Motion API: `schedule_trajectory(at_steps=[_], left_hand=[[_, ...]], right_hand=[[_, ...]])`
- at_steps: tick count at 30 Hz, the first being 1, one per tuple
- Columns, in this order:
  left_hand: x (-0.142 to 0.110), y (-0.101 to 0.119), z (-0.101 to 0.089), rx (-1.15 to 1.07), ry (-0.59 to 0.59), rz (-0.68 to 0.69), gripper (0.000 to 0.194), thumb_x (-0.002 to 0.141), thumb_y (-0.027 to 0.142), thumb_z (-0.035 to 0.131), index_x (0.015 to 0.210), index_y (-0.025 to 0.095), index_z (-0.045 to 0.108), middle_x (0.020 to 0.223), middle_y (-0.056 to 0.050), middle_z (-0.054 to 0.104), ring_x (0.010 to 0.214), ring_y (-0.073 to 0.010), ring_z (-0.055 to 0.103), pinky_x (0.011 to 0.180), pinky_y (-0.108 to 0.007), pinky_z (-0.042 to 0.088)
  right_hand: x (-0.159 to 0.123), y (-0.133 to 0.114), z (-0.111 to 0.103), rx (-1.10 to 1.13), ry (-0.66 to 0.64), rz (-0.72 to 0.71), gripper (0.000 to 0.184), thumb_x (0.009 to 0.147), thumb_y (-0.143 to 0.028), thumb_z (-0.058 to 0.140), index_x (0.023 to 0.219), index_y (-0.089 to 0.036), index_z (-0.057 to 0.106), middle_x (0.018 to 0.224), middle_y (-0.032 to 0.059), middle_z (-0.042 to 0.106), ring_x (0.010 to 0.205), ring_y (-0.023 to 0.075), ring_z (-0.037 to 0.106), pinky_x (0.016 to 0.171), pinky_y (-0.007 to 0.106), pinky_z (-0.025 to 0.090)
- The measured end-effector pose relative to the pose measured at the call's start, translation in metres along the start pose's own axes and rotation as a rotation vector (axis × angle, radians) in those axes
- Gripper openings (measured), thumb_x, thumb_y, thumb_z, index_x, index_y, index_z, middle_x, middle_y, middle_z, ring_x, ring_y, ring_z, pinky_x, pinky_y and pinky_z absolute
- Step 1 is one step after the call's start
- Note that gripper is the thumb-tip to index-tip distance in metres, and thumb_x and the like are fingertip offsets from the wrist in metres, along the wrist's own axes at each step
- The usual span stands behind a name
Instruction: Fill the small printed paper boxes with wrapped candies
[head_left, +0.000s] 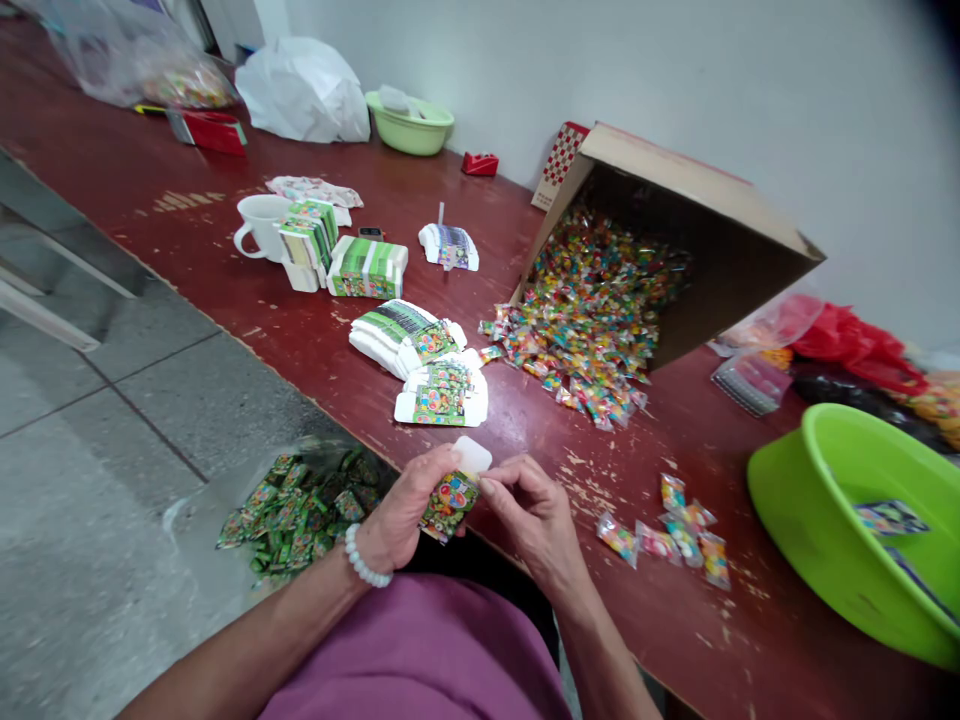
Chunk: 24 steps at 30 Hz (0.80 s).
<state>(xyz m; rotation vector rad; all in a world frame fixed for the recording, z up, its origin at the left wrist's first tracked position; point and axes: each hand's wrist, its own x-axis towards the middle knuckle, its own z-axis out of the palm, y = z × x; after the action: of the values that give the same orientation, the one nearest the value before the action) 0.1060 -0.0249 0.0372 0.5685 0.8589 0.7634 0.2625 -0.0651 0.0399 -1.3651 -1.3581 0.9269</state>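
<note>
"At the near edge of the bench (300, 330), what is the position of the printed candy carton (450, 505)?"

"It is held above the lap, tilted, with its white end flap (472, 455) raised."

"State the condition of each hand."

"Left hand (409, 510): clamped on the carton, thumb at the upper side. A pale bead bracelet (361, 562) encircles the wrist. Right hand (536, 505): thumb and forefinger nearly together, at the carton's upper edge beside the flap. Whether they pinch the flap cannot be determined."

"Identify the adjacent stock."

"Beyond the hands, flat unfolded cartons (442, 395) lie fanned on the bench. Behind these are a banded carton bundle (367, 268) and a white mug (262, 222). A cardboard box (697, 190) rests on its side, wrapped candies (600, 290) spilling from its mouth."

"And to the right and left of the operator?"

"Right: six loose candy packets (684, 540), then a lime-green basin (787, 510). Left: a pile of small green cartons (300, 515), below the bench edge."
</note>
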Motion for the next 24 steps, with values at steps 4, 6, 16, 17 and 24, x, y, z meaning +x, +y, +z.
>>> schedule_trajectory(at_steps=[4,6,16,17,24], left_hand=[[-0.003,-0.001,-0.002,0.033,-0.019,0.063,0.031,0.081,0.042,0.069,0.098,0.016,0.067,0.074,0.0,0.064,0.052,-0.0117,0.058,0.042,-0.021,0.053],[-0.005,-0.002,-0.002,0.068,-0.038,0.069,0.03,0.083,0.042,0.068,0.1,0.017,0.067,0.075,-0.001,0.064,0.055,-0.0121,0.059,0.043,-0.02,0.053],[-0.005,0.002,-0.004,-0.108,-0.144,-0.102,0.037,0.093,0.048,0.053,0.118,0.021,0.061,0.079,-0.002,0.066,0.047,-0.0135,0.063,0.041,-0.024,0.053],[-0.004,0.002,-0.004,-0.119,-0.135,-0.115,0.035,0.093,0.045,0.055,0.117,0.021,0.063,0.081,-0.003,0.066,0.048,-0.0132,0.063,0.041,-0.023,0.053],[-0.006,0.002,0.0,0.005,-0.044,-0.06,0.043,0.091,0.053,0.054,0.113,0.02,0.07,0.076,-0.002,0.065,0.055,-0.0127,0.061,0.043,-0.021,0.053]], right_hand=[[0.008,0.0,0.0,0.15,0.008,0.174,0.023,0.078,-0.03,0.075,0.099,-0.021,0.069,0.072,-0.0016,0.061,0.063,0.0143,0.057,0.06,0.026,0.047],[0.01,0.0,0.0,0.184,-0.023,0.218,0.042,0.075,-0.027,0.076,0.115,-0.023,0.064,0.074,-0.0028,0.062,0.063,0.0137,0.058,0.059,0.025,0.048],[0.005,-0.007,-0.008,-0.07,-0.144,-0.094,0.011,0.091,-0.027,0.063,0.094,-0.023,0.073,0.095,0.006,0.074,0.09,0.0214,0.067,0.085,0.036,0.052],[0.005,-0.007,-0.008,-0.054,-0.172,-0.101,0.011,0.09,-0.028,0.064,0.095,-0.023,0.073,0.098,0.0064,0.074,0.093,0.0221,0.067,0.088,0.037,0.051],[0.009,0.006,0.003,0.18,-0.113,0.169,0.014,0.078,-0.029,0.078,0.082,-0.019,0.07,0.079,0.0022,0.072,0.071,0.0167,0.066,0.069,0.029,0.053]])
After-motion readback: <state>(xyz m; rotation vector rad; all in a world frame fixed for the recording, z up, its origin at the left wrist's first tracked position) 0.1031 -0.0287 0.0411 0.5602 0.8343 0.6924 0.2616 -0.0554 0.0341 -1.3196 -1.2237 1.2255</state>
